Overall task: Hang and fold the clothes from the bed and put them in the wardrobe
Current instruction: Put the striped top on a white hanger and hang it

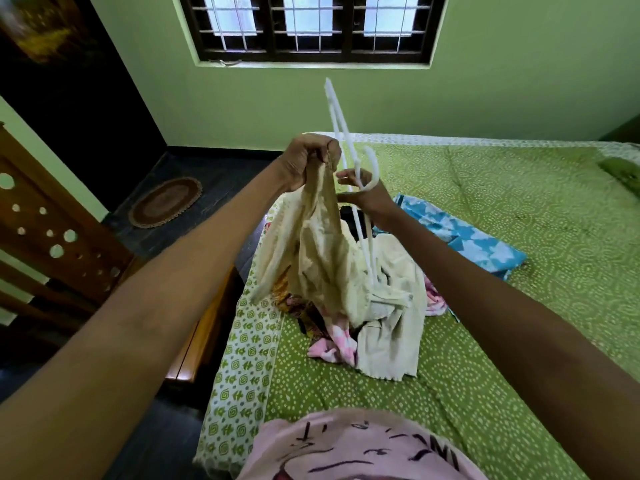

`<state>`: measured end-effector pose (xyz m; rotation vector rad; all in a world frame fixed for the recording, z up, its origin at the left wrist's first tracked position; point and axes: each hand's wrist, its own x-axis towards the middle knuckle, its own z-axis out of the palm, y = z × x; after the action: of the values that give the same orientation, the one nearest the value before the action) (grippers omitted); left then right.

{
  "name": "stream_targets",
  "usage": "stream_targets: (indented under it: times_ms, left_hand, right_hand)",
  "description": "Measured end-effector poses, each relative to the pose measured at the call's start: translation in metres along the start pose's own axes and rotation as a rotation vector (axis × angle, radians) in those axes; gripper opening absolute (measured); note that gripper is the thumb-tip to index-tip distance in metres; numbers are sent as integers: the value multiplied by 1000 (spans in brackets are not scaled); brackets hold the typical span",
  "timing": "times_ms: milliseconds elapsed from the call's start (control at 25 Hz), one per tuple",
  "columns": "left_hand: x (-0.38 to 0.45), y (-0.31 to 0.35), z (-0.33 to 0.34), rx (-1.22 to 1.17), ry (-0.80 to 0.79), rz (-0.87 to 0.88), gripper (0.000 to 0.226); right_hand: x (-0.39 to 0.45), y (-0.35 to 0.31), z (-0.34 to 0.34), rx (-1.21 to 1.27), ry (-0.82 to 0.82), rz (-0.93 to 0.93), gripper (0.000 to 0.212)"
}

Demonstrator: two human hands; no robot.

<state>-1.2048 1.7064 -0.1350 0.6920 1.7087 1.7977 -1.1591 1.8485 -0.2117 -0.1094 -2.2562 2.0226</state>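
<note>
My left hand [309, 161] grips the top of a cream garment [322, 258] and holds it up over the bed [519, 341]. The cloth hangs down onto a pile of clothes [332, 341] with pink-and-white and dark patterned pieces. My right hand [367, 199] holds a white plastic hanger [349, 150] near its hook, just right of the left hand. The hanger stands nearly on end, its lower part reaching down into the cream cloth.
A folded blue-and-white cloth [464, 237] lies on the green bedsheet to the right of the pile. A wooden footboard [52, 244] stands at the left, with dark floor and an oval mat [165, 201] beyond it. A barred window [311, 26] is in the far wall.
</note>
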Motion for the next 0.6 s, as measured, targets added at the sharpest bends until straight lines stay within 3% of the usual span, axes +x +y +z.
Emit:
stream_targets:
  times_ms: [200, 320, 400, 480, 600]
  left_hand:
    - [-5, 10, -5, 4, -59, 45, 21]
    - [-12, 3, -31, 100, 96, 55, 31]
    - [-18, -11, -57, 398, 213, 23, 28]
    - [-25, -25, -79, 871, 183, -137, 13]
    - [-30, -50, -84, 1205, 133, -240, 33]
  right_hand:
    - [1, 18, 28, -278, 4, 10, 31]
    - [4, 40, 15, -515, 63, 39, 14]
    - [8, 50, 0, -562, 195, 87, 23]
    - [9, 48, -15, -497, 312, 84, 27]
    - [13, 37, -32, -590, 276, 12, 29]
